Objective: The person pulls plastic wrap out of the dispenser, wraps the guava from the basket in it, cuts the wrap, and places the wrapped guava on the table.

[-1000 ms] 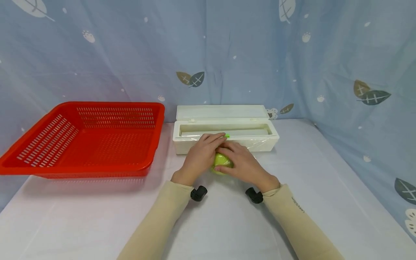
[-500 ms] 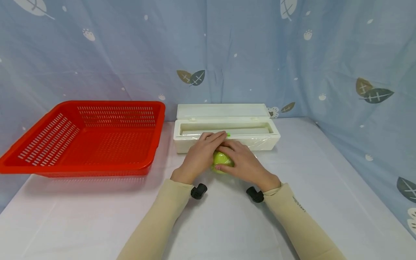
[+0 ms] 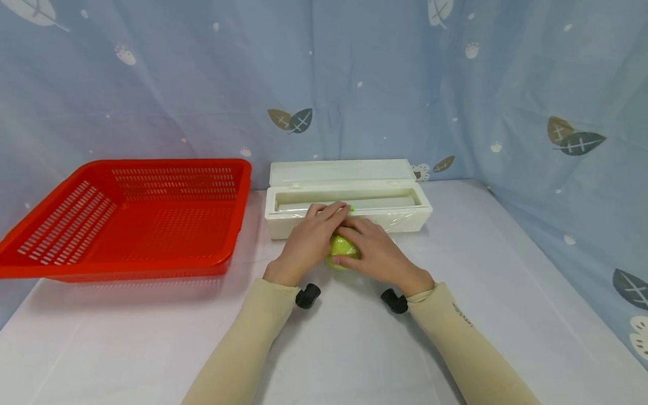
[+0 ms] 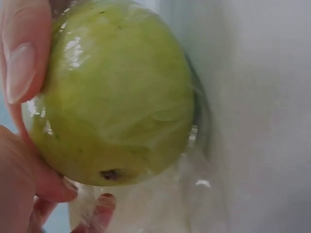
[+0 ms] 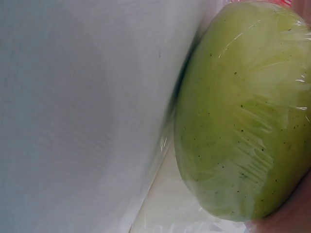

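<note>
A green mango (image 3: 344,250), covered in clear cling film, lies on the table just in front of a white cling film box (image 3: 405,221). My left hand (image 3: 307,243) holds it from the left and the far side, fingers bent over the top edge. From the right, my right hand (image 3: 377,251) grips it between thumb and fingers. The fingertips of both hands meet behind the fruit. Close up in the left wrist view, the mango (image 4: 116,92) shows a dark scar low down. Wrinkled film covers the mango (image 5: 243,116) in the right wrist view.
A large red plastic basket (image 3: 167,263) stands on the left of the white-covered table (image 3: 354,354). The box's lid (image 3: 339,171) is raised, with a white roll (image 3: 374,203) inside and a small green piece at its front edge. A patterned blue curtain (image 3: 374,112) closes off the back.
The head view has shifted slightly. Both hands keep the same hold on the mango, which stays in the same place before the box.
</note>
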Available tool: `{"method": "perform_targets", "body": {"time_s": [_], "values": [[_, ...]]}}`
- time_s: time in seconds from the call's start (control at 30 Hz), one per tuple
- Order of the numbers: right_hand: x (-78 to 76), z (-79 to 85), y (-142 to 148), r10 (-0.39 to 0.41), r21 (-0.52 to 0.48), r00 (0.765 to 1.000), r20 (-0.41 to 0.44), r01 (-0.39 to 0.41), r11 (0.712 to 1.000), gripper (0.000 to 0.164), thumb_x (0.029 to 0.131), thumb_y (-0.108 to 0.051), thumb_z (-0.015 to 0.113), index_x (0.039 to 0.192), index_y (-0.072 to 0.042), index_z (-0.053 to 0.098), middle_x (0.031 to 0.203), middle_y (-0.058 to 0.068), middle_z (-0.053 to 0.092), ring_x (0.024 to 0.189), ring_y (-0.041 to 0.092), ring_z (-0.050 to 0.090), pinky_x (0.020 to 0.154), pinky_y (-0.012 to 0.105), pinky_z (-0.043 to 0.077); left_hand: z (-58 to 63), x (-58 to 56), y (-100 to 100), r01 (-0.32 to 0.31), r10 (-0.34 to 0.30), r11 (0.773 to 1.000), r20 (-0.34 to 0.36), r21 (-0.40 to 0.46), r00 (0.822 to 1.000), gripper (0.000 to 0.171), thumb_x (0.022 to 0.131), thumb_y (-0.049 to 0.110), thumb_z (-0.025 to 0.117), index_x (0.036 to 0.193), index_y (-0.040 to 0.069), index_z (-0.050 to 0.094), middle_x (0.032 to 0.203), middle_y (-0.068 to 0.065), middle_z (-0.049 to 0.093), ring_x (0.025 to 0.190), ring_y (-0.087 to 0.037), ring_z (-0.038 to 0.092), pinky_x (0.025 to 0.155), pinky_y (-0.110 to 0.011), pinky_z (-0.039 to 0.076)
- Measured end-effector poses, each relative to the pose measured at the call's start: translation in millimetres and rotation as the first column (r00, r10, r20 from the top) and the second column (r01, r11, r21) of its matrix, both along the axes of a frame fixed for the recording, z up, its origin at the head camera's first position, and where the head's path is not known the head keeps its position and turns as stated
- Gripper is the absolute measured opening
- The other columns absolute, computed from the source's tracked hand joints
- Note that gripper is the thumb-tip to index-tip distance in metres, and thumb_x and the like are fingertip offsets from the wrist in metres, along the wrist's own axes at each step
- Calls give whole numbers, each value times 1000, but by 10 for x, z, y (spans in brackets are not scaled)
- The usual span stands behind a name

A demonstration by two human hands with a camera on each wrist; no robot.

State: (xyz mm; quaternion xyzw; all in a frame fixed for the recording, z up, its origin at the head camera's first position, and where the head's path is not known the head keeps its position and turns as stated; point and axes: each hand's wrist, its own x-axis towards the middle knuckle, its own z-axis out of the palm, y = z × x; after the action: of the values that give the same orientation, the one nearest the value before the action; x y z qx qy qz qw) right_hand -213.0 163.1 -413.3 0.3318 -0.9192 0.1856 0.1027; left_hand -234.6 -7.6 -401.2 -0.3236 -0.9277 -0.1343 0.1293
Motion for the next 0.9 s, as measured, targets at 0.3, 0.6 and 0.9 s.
{"method": "perform_targets", "body": {"time_s": [0.3,0.6,0.9], "values": [[15,24,-36,-8,19,1000,-16,8,1000,61,78,-56,56,126,-19,49,126,-3,42,118,17,35,90,46,33,37,17,0,-3,3,1000,8,-25,1000,54,86,18,59,136,16,38,142,7,29,115,-19,34,67,-28,48],[10,21,-9,-7,3,1000,-17,7,1000,60,78,-57,55,125,-19,50,127,-2,41,117,18,35,89,45,34,-29,-15,-13,50,-50,998,-3,34,999,58,83,10,62,136,16,39,140,8,33,118,-19,33,70,-29,49],[2,0,1,-7,-32,1000,8,8,999,59,79,-56,55,124,-18,52,125,-3,43,116,17,36,91,43,33,-45,3,12,12,-11,1000,-34,17,999,52,85,18,60,134,17,41,139,7,35,117,-20,34,72,-29,48]]}}
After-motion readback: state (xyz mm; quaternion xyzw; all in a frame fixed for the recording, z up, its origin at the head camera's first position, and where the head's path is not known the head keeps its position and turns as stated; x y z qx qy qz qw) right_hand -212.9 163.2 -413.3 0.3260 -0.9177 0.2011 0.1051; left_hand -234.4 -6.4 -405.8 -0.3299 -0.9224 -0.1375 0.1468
